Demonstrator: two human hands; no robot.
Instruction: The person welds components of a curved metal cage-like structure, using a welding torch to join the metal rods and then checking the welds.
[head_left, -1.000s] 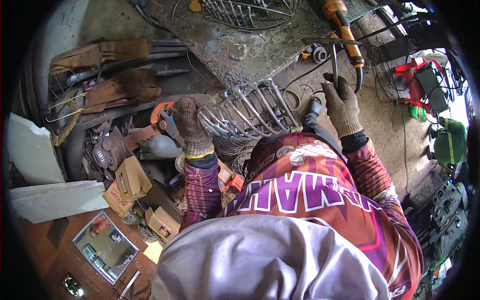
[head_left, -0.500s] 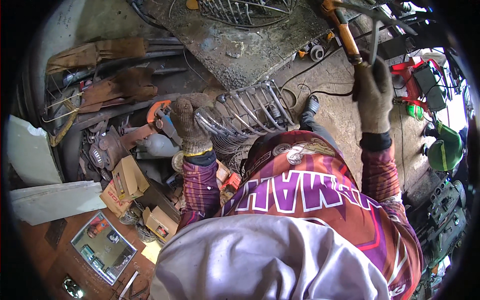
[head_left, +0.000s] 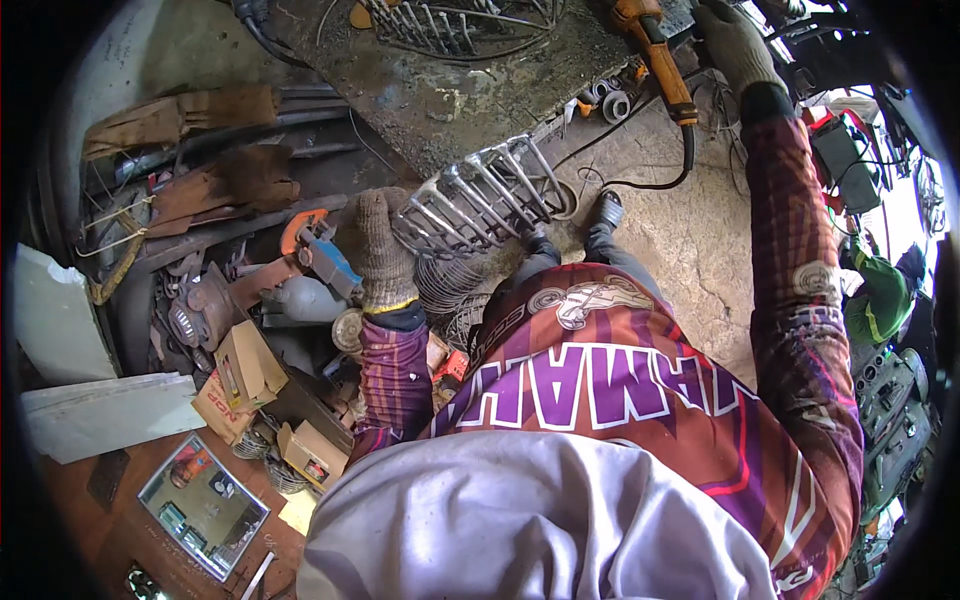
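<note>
While the left hand point(head_left: 385, 250) is closed at the left end of the metal rack point(head_left: 478, 200), its knit glove hides most of the fingers, so the exact grip on the bars cannot be seen. The rack, a row of curved silvery bars, slants just below the near corner of the desk point(head_left: 430, 105), in front of the person's legs; whether it touches the desk edge is unclear. Stretched well away to the upper right, the right hand point(head_left: 735, 45) is also gloved. Its fingers point toward the top edge among dark items, and I cannot tell whether they grasp anything or are loose. Near it, an orange power tool point(head_left: 655, 65) lies at the desk's right side, its cord point(head_left: 690, 160) curving down. Coiled wire point(head_left: 445, 288) sits below the rack, and an orange-and-blue tool point(head_left: 330, 262) is just left of the left hand.
</note>
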